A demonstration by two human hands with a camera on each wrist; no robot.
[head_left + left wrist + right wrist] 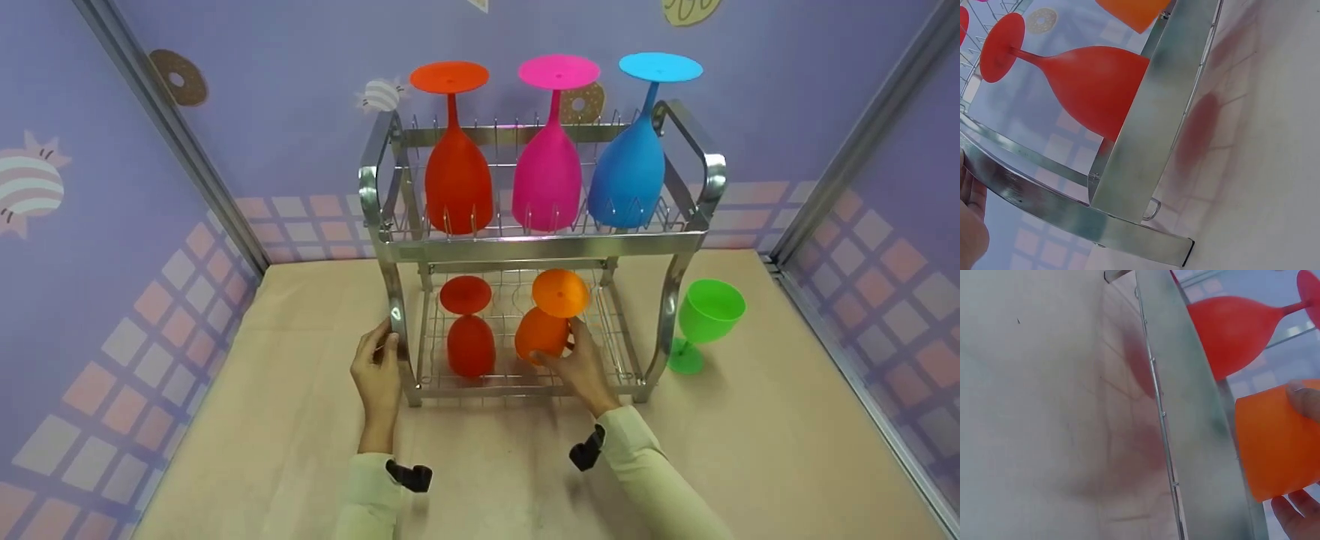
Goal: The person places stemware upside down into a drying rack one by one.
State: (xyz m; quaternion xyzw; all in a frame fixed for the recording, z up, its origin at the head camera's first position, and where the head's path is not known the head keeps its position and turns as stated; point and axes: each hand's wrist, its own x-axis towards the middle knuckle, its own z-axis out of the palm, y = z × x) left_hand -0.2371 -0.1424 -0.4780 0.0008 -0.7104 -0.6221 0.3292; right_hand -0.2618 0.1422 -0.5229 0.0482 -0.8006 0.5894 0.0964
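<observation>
My right hand (581, 365) grips an orange plastic goblet (541, 334), turned upside down and slightly tilted, over the lower shelf of a metal two-tier rack (540, 246). Its thumb lies across the bowl in the right wrist view, with fingers on the other side. My left hand (377, 373) holds the rack's left front post, thumb on the near side. Beside the orange goblet, a red goblet (471, 346) stands inverted on the lower shelf; its bowl (1098, 87) shows behind the shelf's front bar in the left wrist view.
Along the upper tier stand three inverted goblets: red-orange (458, 180), pink (547, 176) and blue (628, 176). An upright green goblet (711, 309) stands on the table (300, 435) right of the rack. Patterned purple panels (300, 120) enclose the back and sides.
</observation>
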